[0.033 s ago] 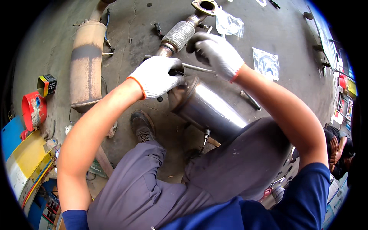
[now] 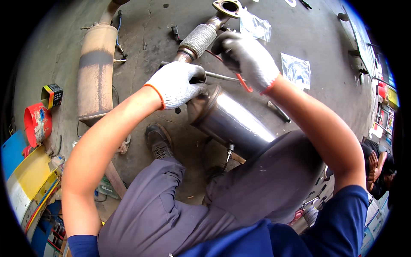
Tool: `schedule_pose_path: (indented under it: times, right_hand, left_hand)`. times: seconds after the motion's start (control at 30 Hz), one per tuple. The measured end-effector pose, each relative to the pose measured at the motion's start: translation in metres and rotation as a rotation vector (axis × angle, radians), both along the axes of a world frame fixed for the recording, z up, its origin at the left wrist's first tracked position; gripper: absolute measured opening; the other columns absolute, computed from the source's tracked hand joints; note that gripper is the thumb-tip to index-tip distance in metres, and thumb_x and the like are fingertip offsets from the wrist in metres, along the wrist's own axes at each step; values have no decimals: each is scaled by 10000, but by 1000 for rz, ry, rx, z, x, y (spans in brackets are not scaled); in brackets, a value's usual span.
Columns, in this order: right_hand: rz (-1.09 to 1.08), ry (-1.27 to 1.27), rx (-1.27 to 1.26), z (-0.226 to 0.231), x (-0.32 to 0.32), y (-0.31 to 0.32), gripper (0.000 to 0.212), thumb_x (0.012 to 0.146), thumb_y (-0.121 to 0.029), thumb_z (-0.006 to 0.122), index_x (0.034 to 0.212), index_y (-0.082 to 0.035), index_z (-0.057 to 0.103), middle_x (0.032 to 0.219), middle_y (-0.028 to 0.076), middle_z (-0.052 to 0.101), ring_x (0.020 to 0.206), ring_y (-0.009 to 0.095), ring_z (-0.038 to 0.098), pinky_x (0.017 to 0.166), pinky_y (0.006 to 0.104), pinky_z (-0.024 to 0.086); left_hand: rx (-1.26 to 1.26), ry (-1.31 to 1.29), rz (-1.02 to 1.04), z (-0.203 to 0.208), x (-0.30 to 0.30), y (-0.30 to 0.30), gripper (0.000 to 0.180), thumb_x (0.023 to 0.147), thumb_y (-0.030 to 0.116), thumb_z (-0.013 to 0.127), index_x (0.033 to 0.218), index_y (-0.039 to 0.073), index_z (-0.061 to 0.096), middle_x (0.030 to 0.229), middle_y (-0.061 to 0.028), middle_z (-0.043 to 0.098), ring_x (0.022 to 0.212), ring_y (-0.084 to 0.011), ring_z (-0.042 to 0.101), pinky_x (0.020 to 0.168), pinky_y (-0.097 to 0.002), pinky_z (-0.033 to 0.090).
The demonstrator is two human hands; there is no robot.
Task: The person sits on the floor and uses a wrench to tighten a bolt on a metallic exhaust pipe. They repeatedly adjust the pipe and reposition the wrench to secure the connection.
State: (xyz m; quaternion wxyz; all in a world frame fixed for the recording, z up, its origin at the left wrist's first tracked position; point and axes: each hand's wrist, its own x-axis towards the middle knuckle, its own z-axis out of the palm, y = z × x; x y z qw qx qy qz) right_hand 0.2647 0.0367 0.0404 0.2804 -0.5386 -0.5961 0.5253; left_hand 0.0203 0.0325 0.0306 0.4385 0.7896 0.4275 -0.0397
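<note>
Both gloved: left hand (image 2: pixel 177 84) clamped on thin rod (image 2: pixel 222 76), right hand (image 2: pixel 246 60) gripping near flex pipe (image 2: pixel 197 40). Risk: steel canister (image 2: pixel 231 122) rolls on floor, rod slips.

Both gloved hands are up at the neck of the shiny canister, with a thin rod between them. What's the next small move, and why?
Probably steady the canister with the left hand and ease the rod along with the right hand. The left hand already rests on the canister's neck just below the braided pipe, and the right hand sits at the rod's other end.
</note>
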Motion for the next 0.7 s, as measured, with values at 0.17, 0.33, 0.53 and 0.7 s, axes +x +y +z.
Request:
schedule_pose_path:
  times: [0.17, 0.33, 0.53, 0.7]
  right_hand:
    - [-498, 720, -343, 100, -18, -47, 481, 1164, -400, 475, 1148, 10, 726, 776, 19, 573, 639, 94, 465, 596, 282, 379]
    - [-52, 191, 3, 111, -56, -150, 431, 1177, -336, 443, 1128, 0, 709, 941, 147, 678, 817, 288, 625, 761, 398, 496]
    - [259, 343, -428, 101, -89, -181, 445, 1161, -341, 506, 1186, 42, 730, 1100, 306, 752, 1092, 505, 708, 983, 547, 559]
    - [401, 276, -477, 109, -95, -178, 456, 1151, -355, 511, 1183, 28, 757, 1166, 283, 771, 1124, 487, 720, 1031, 522, 564]
  left_hand:
    - [458, -12, -275, -21, -5, -3, 180, 1008, 283, 674, 1033, 116, 737, 987, -157, 780, 901, -433, 758, 837, -529, 620]
    - [496, -132, -257, -28, 1, -6, 191, 1010, 255, 683, 996, 73, 741, 989, -168, 770, 913, -416, 752, 852, -523, 603]
    - [356, -61, -201, -12, 9, -5, 187, 963, 232, 765, 950, 45, 769, 926, -208, 753, 916, -438, 742, 843, -534, 585]
    - [343, -79, -161, -11, 5, -11, 209, 956, 237, 775, 978, 30, 783, 946, -223, 758, 926, -456, 740, 841, -545, 583]
